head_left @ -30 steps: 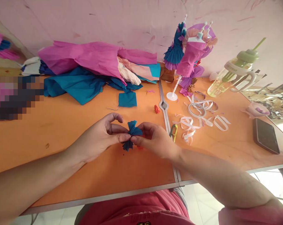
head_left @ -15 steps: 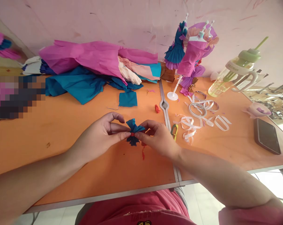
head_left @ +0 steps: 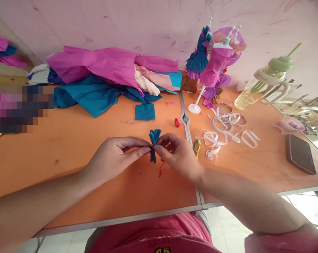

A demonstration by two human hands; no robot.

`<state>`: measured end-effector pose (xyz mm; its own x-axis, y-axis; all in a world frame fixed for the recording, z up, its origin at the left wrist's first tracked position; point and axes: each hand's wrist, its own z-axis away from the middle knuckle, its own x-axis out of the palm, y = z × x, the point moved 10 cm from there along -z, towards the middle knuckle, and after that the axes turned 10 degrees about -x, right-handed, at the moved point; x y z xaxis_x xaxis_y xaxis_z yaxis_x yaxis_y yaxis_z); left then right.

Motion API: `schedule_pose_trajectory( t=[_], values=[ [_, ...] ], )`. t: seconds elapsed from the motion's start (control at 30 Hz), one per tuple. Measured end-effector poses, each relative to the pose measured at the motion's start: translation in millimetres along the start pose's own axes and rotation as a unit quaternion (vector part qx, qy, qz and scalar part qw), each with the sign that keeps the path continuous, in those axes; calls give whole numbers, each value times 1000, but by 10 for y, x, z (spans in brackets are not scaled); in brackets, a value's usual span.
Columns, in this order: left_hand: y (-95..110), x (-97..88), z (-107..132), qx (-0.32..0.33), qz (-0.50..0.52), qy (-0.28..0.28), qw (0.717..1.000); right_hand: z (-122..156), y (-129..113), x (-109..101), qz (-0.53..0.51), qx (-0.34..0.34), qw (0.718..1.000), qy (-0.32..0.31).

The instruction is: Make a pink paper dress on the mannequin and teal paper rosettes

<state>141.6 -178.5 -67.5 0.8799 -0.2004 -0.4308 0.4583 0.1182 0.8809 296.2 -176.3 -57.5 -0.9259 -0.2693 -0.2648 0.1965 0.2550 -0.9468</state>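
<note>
A small blue crepe-paper bow [head_left: 155, 136] is pinched at its middle between both my hands, its gathered ends standing up and down. My left hand [head_left: 124, 151] closes thumb and forefinger on its left side. From the right, my right hand [head_left: 177, 153] grips the same middle, where a bit of red shows. A thin red strip [head_left: 160, 171] dangles below my right fingers. Behind the bow lie a flat blue paper square [head_left: 145, 111] and a crumpled red scrap [head_left: 177, 122]. Yellow-green snips [head_left: 197, 149] rest just beyond my right hand.
Pink, blue and white crepe paper [head_left: 95, 66] is heaped along the wall. Miniature dress stands [head_left: 194, 108], a tall bottle [head_left: 265, 79], tape rolls with white strips [head_left: 222, 123] and a phone [head_left: 300, 153] occupy the right. A metal seam [head_left: 184, 117] crosses the orange table [head_left: 101, 207].
The bow has turned and its ends are now pressed narrower. Both hands have shifted slightly, the left a little to the right, keeping their pinch on its middle.
</note>
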Motion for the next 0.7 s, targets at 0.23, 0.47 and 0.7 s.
schedule_pose_trajectory(
  t=[0.23, 0.47, 0.7],
  values=[
    [61, 16, 8, 10, -73, 9, 997, 19, 83, 74, -30, 38, 998, -34],
    [23, 79, 9, 9, 1, -54, 999, 16, 174, 48, -55, 89, 994, -30],
    [42, 48, -30, 22, 2, -55, 998, 5, 156, 46, -25, 85, 995, -41]
  ],
)
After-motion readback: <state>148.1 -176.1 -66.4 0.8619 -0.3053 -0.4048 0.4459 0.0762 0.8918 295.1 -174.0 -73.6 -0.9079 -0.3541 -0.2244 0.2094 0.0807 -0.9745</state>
